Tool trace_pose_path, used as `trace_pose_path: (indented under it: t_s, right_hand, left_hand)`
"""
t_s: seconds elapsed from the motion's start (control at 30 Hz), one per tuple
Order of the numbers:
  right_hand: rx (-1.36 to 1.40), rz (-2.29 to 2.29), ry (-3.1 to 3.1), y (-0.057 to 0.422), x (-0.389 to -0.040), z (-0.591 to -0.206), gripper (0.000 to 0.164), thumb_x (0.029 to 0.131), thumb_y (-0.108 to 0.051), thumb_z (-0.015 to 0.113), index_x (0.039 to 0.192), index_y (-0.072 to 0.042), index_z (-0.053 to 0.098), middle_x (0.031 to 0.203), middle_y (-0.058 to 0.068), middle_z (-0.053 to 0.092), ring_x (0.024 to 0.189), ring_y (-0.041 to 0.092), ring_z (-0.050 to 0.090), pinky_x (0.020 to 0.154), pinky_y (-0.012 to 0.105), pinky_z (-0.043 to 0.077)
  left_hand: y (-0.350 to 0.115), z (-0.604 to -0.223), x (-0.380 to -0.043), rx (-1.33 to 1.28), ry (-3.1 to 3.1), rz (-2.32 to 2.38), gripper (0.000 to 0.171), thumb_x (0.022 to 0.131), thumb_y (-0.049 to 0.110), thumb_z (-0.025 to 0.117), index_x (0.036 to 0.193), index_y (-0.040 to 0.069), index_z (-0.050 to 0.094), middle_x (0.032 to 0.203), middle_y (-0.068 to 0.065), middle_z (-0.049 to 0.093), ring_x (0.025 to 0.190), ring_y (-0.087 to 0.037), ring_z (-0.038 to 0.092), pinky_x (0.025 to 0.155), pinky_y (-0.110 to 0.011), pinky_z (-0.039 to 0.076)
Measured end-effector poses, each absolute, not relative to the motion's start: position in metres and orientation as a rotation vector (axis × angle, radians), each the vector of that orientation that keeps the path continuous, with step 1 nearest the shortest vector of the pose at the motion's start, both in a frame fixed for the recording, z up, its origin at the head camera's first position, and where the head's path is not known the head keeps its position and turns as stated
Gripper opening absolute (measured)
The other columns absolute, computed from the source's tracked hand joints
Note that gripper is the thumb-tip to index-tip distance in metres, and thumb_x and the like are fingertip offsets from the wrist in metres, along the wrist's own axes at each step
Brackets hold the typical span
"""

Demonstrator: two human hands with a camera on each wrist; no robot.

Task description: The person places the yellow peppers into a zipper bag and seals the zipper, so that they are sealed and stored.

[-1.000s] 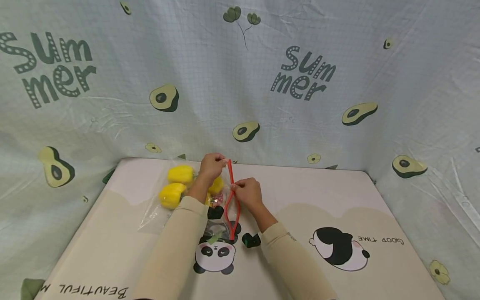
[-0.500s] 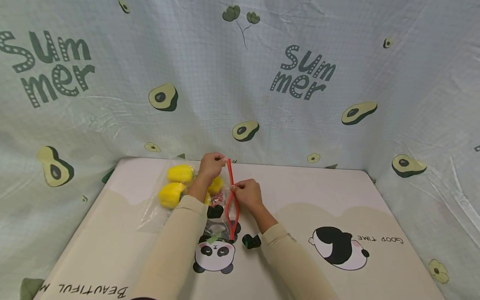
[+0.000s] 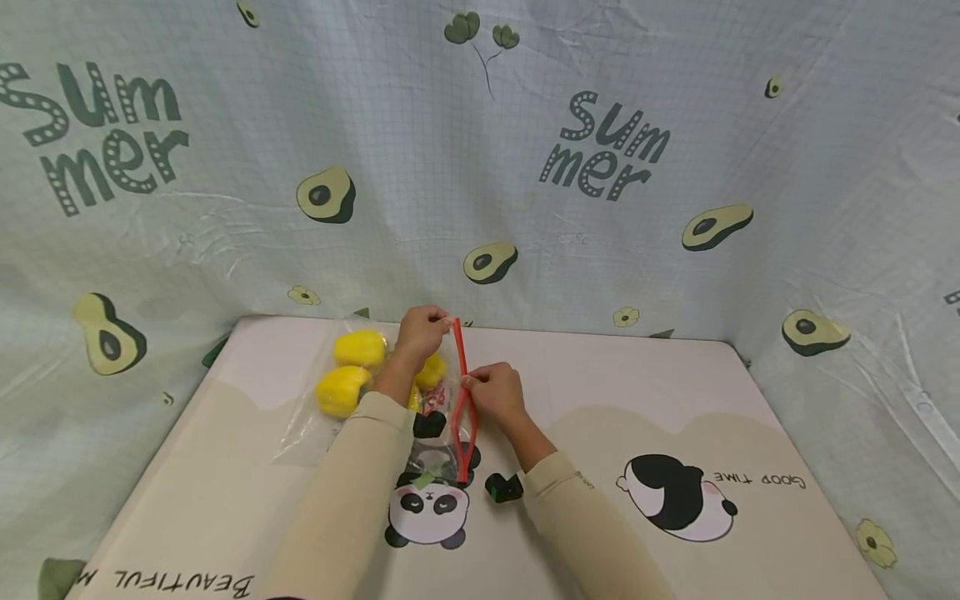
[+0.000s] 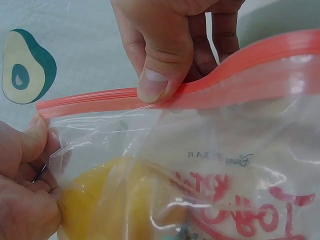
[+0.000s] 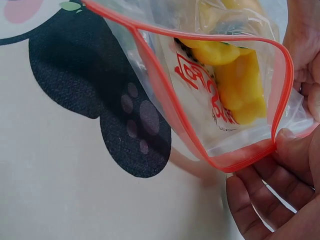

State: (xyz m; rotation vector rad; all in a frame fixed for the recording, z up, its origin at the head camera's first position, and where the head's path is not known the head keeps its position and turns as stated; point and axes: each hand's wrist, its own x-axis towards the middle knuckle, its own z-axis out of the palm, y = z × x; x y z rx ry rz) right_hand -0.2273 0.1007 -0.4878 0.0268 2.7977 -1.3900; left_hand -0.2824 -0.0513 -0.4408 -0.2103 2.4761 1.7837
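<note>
A clear zip bag [image 3: 300, 433] with a red zip strip [image 3: 460, 346] lies on its side, its mouth facing right. Several yellow bell peppers [image 3: 342, 392] are inside. My left hand [image 3: 422, 335] pinches the far corner of the bag at the strip's end. Farther down the strip, my right hand [image 3: 497, 392] pinches the red edge between thumb and fingers. Between the hands the strip runs pressed together, while the near part gapes, with a pepper [image 5: 242, 85] showing through the opening. Red lettering [image 4: 245, 212] is printed on the bag. My left forearm hides part of the peppers.
The bag rests on a pale table mat [image 3: 570, 533] printed with a panda [image 3: 429, 510] and a black-and-white dog [image 3: 675, 500]. Behind the table hangs a curtain [image 3: 420, 125] with avocado prints.
My right hand has slid slightly toward me along the red strip, and the gap in the bag's mouth is a little shorter. My left hand stays at the far corner.
</note>
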Motion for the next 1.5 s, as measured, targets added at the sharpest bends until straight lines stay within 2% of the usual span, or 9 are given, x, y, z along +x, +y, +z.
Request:
trace_pose_path:
  t_s: [0.27,0.5,0.93,1.5]
  right_hand:
    - [0.048,-1.386,2.772,0.1025,-0.2269,-0.4928,0.020,0.096,-0.020,0.074,0.096,-0.001,0.083,0.086,0.012,0.078,0.077,0.019,0.061,0.061,0.024,0.049]
    - [0.042,-1.375,2.780,0.1030,-0.2272,-0.4952,0.020,0.095,-0.019,0.075,0.096,-0.001,0.083,0.084,0.011,0.077,0.073,0.017,0.058,0.057,0.023,0.045]
    - [0.066,-1.389,2.742,0.1056,-0.2240,-0.4962,0.020,0.095,-0.019,0.075,0.098,-0.001,0.083,0.084,0.011,0.077,0.071,0.016,0.058,0.055,0.022,0.045]
    - [0.030,-1.372,2.736,0.1078,-0.2194,-0.4939,0.019,0.095,-0.018,0.074,0.099,0.000,0.083,0.088,0.012,0.078,0.074,0.017,0.059,0.057,0.023,0.047]
  left_hand:
    - [-0.0515,-0.4410,-0.2825,-0.202,2.470,1.790,0.024,0.107,0.019,0.058,0.112,-0.001,0.071,0.111,-0.018,0.067,0.095,-0.026,0.055,0.086,-0.033,0.050]
    - [-0.0515,-0.4401,-0.2837,-0.206,2.464,1.795,0.024,0.108,0.018,0.057,0.111,-0.002,0.071,0.111,-0.017,0.067,0.094,-0.025,0.055,0.083,-0.031,0.049]
    - [-0.0511,-0.4379,-0.2826,-0.229,2.453,1.801,0.025,0.108,0.018,0.056,0.112,-0.002,0.070,0.111,-0.016,0.065,0.094,-0.024,0.053,0.080,-0.029,0.046]
    - [-0.0531,-0.4396,-0.2825,-0.256,2.440,1.837,0.026,0.108,0.019,0.056,0.115,-0.002,0.070,0.115,-0.018,0.067,0.099,-0.026,0.056,0.088,-0.033,0.050]
